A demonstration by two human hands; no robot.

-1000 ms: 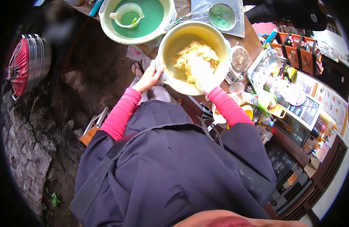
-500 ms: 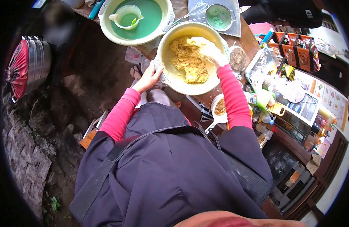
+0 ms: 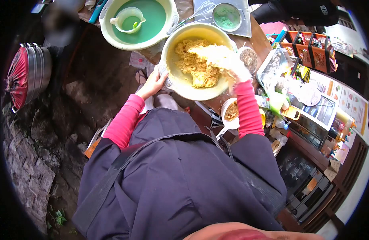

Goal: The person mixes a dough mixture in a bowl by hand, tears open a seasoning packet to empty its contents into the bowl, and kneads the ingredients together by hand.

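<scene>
A cream plastic basin [image 3: 184, 93] holds a clumpy, shredded-looking yellow mixture [image 3: 204, 78]. My left hand [image 3: 153, 83] is closed around the handle on the basin's near left side, thumb on top. Inside the basin, my right hand [image 3: 229, 63] reaches over the right part of the mixture and touches it. It appears to wear a pale, thin glove; glare and blur hide its fingers. Just right of the basin stands a round container of brownish grains [image 3: 247, 60].
Behind the basin, a cream tub [image 3: 108, 40] of green liquid holds a measuring jug [image 3: 124, 25]. A whisk [image 3: 203, 9] and a green-dusted sieve [image 3: 227, 23] rest on a tray [image 3: 245, 32]. A white handled dish [image 3: 228, 123] is at the near right, baskets [image 3: 308, 52] beyond.
My right hand has shifted slightly right and towards me within the basin. The yellow mixture's shape has changed a little. My left hand keeps its hold on the handle.
</scene>
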